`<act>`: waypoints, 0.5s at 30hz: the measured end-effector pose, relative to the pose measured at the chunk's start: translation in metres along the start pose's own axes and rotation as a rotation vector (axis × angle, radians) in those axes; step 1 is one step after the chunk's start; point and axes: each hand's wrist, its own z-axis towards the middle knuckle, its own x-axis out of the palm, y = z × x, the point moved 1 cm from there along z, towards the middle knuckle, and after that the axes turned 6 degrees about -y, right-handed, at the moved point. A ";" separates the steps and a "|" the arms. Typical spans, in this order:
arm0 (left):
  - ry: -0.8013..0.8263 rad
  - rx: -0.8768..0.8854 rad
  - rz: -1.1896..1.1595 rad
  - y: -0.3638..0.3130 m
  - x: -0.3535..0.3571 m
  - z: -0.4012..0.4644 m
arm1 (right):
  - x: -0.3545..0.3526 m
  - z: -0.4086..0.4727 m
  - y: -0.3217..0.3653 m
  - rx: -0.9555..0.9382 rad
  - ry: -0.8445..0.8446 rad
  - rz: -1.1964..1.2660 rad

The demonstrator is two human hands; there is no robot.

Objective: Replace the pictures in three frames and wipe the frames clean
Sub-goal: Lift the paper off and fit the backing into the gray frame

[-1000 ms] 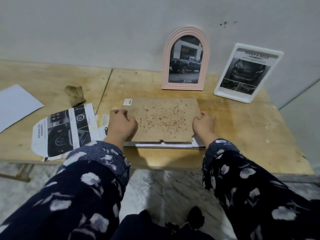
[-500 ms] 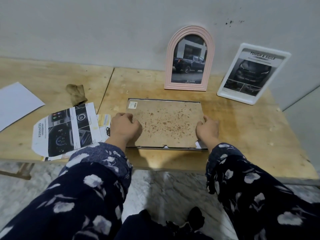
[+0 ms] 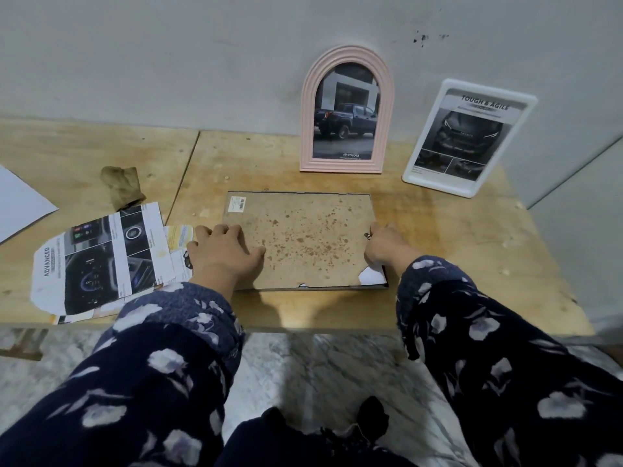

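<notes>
desk point(image 3: 438, 251): face-down frame point(image 3: 303, 241) lies at centre | behind it: arched frame point(image 3: 347, 111) against wall, slab frame point(image 3: 468, 138) to its right | left of it: printed sheets point(image 3: 101, 261), rag point(image 3: 123, 187) behind them, blank sheet point(image 3: 20, 207) far left | left hand point(image 3: 224, 256), right hand point(image 3: 384, 246) on face-down frame's side edges

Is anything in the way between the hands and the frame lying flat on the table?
Nothing visible: the left hand lies on the spotted backing board of the face-down frame, and the right hand touches its right edge.
</notes>
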 end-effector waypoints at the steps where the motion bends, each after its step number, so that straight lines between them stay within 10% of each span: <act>1: 0.006 -0.001 -0.004 -0.001 0.001 -0.001 | -0.003 0.000 -0.001 -0.014 0.017 -0.055; 15: 0.108 0.058 0.132 0.002 -0.002 -0.004 | -0.014 0.003 -0.013 -0.091 0.380 -0.038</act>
